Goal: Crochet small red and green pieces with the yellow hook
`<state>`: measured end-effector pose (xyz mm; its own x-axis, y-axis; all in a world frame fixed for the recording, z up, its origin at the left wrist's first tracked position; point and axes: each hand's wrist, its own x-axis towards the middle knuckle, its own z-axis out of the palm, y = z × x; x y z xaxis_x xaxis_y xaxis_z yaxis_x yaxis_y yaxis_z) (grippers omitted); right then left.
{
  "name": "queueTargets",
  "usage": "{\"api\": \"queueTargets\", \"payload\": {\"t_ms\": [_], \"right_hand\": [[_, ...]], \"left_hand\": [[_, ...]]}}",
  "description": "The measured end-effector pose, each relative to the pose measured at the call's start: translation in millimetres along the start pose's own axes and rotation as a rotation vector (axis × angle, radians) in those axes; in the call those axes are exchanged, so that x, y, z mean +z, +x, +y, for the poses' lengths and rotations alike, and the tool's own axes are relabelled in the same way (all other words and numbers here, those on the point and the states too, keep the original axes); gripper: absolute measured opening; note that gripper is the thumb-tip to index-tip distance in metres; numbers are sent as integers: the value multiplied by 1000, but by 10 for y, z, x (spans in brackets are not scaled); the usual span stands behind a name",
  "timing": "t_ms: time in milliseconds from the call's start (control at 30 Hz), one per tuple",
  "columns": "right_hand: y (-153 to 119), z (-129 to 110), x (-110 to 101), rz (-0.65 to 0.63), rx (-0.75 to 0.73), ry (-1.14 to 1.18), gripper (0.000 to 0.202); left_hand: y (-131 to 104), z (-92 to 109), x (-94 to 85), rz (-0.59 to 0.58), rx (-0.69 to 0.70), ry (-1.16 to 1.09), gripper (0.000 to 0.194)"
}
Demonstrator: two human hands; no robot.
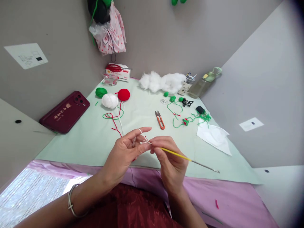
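Observation:
My left hand (125, 152) pinches white yarn, with a strand looped over its raised index finger. My right hand (171, 161) grips a yellow crochet hook (175, 153), whose free metal end points to the lower right; its other tip meets the yarn between both hands. The small white piece there is mostly hidden by my fingertips. A white yarn ball (110, 101) lies at the back left, its strand running toward my left hand. Beside it are a red yarn ball (123, 94) and a green one (101, 92).
Orange-handled snips (160, 120) lie beyond my hands. White stuffing (162, 82) sits at the back, near a bottle (203, 84). Small green pieces (172, 99) and white paper (213, 136) are at right. A dark red phone (65, 112) leans at left.

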<state>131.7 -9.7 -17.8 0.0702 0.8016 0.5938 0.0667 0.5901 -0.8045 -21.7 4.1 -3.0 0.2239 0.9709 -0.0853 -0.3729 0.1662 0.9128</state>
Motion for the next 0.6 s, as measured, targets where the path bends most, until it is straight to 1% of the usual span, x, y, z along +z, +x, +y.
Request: {"api": "queueTargets", "payload": {"t_ms": [133,233,300,367,400,433,467,533,600], "right_hand": [[-32,2,4,12,-3,-29,24],[-43,28,-18,48,33,-15,21],[-20,52,-68,69,89,65,15],[32,65,-160,85,156,183,10],[65,62,-225,83,186,244,12],[98,53,-300,74,201,307,14],[128,40,-382,54,219,360,14],[174,5,-554,51,224,463,13],[196,-24,-701,104,240,542,7]], "left_hand": [[-21,5,62,-14,-20,-28,50],[-41,4,103,-41,-49,-18,51],[-47,21,93,-102,-71,27,47],[-39,72,24,-199,-75,137,38],[-25,113,-39,-253,-60,229,33],[-4,162,-123,-264,-18,321,26],[28,219,-228,-202,65,411,20],[125,338,-493,-45,239,644,17],[266,443,-798,85,348,903,17]]}}
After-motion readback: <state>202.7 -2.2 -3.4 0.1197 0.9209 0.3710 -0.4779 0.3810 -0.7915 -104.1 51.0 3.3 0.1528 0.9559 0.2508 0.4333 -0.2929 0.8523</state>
